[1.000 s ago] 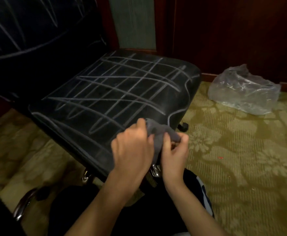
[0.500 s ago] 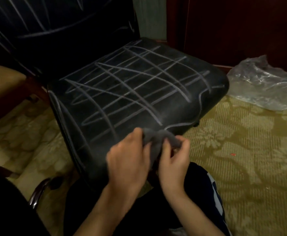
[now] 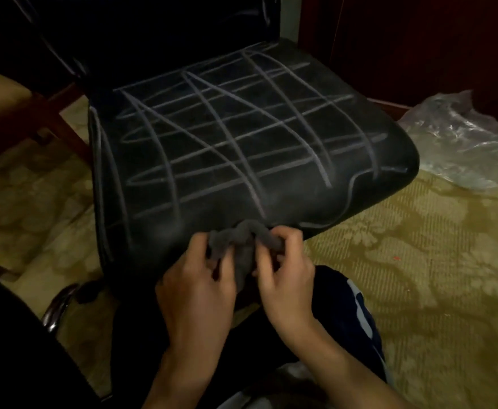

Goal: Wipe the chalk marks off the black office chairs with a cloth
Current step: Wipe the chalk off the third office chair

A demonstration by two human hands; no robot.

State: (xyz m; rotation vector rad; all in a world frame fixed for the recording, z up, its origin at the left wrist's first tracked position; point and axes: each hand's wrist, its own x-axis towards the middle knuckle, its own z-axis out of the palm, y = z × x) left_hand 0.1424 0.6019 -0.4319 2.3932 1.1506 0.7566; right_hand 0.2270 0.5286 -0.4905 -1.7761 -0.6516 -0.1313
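Both hands are working a small grey cloth [image 3: 243,246] just at the front edge of the black office chair seat [image 3: 271,199]. The left hand [image 3: 196,293] is pinching the cloth's left part between thumb and curled fingers, and the right hand [image 3: 286,278] is gripping its right part, fingers bent round the bunched fabric. The cloth is arching up between them, with a fold hanging down in the gap; how much of it is tucked inside the palms is hidden.

White chalk marks [image 3: 230,137] are crossing the seat in a rough grid of long strokes, with more lines running down its left side and curling along the front right corner. The backrest [image 3: 153,31] is lying in deep shadow and is cut off by the top of the view, so marks on it are hard to make out. A chrome base leg [image 3: 56,308] is showing at lower left; the rest of the base is lost in darkness.

A crumpled clear plastic bag [image 3: 460,140] is lying on the patterned carpet [image 3: 419,261] to the right of the seat, partly cut off by the frame edge. The person's dark trousers [image 3: 345,302] are showing under the forearms.
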